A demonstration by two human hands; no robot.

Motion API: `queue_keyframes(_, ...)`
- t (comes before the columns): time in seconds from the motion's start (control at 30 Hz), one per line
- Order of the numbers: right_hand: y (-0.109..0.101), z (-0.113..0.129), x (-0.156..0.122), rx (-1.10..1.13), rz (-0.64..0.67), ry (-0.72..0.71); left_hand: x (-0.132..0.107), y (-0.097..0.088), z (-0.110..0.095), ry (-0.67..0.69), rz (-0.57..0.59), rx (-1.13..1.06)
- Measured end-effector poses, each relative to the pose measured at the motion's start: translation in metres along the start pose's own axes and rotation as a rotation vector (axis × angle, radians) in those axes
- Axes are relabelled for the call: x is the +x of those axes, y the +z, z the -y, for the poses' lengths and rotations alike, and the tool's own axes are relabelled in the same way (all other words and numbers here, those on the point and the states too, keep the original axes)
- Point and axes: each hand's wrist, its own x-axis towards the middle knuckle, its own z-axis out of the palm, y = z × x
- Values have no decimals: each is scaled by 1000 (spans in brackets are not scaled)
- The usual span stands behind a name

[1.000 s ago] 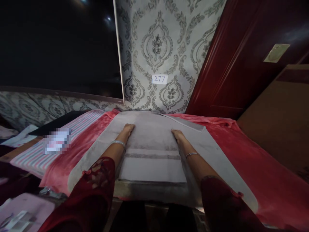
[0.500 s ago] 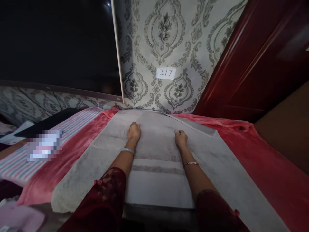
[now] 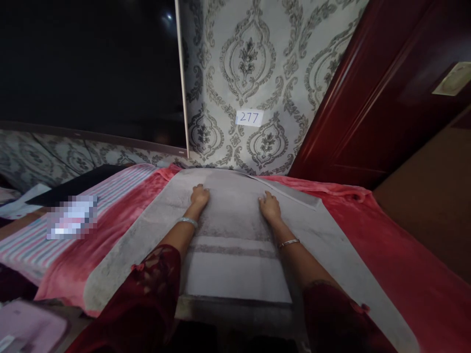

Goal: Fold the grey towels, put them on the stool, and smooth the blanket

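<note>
Resting on the gray cloth (image 3: pixel 231 211), the right hand (image 3: pixel 270 208) lies loosely spread, thumb apart; in this dim light I can't tell whether the left hand (image 3: pixel 199 196) pinches fabric. The cloth's middle lies between them, probably steadied from both sides. The red plush blanket (image 3: pixel 397 245) beneath, reaching beyond both hands, likely serves as padding.
</note>
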Motion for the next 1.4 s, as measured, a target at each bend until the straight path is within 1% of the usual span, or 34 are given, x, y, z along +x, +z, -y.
queue_keyframes(0.03,-5,6,-3,-19,13,-31,-6,-1,-3,68,-5,24)
queue_keyframes(0.1,-12,19,-10,-64,53,-122,-21,2,-9,271,10,114)
queue_keyframes(0.13,-12,24,-13,-91,91,-168,-29,6,-10,369,39,174)
queue_keyframes(0.17,-11,29,-17,-114,141,-195,-35,11,-10,440,88,234)
queue_keyframes(0.2,-8,32,-20,-128,199,-201,-40,16,-9,472,141,286)
queue_keyframes(0.27,-2,33,-24,-138,304,-184,-46,24,-6,457,232,346)
queue_keyframes(0.33,4,30,-26,-135,352,-165,-47,29,-2,439,273,375)
queue_keyframes(0.5,6,23,-25,-131,347,-162,-42,30,0,461,269,382)
queue_keyframes(0.73,10,19,-27,-61,307,-181,-44,32,2,471,239,271)
queue_keyframes(0.83,7,18,-23,-44,311,-183,-42,27,1,481,255,234)
queue_keyframes(0.93,-4,19,-24,-48,368,-167,-43,12,-1,467,313,226)
queue_keyframes(1.0,-14,19,-37,-63,384,-154,-53,-2,2,465,311,226)
queue_keyframes(1.03,-19,18,-48,-70,368,-169,-61,-9,6,481,292,224)
queue_keyframes(1.1,-26,15,-79,-74,306,-253,-85,-21,20,557,249,218)
queue_keyframes(1.13,-28,12,-97,-74,282,-311,-99,-24,29,608,247,220)
queue_keyframes(1.2,-29,6,-130,-82,274,-398,-126,-27,49,679,277,230)
queue_keyframes(1.27,-27,1,-153,-97,292,-418,-146,-24,66,676,320,244)
queue_keyframes(1.33,-25,-2,-163,-105,302,-406,-156,-21,75,645,343,253)
queue_keyframes(1.4,-23,-2,-164,-99,297,-395,-157,-19,77,633,357,259)
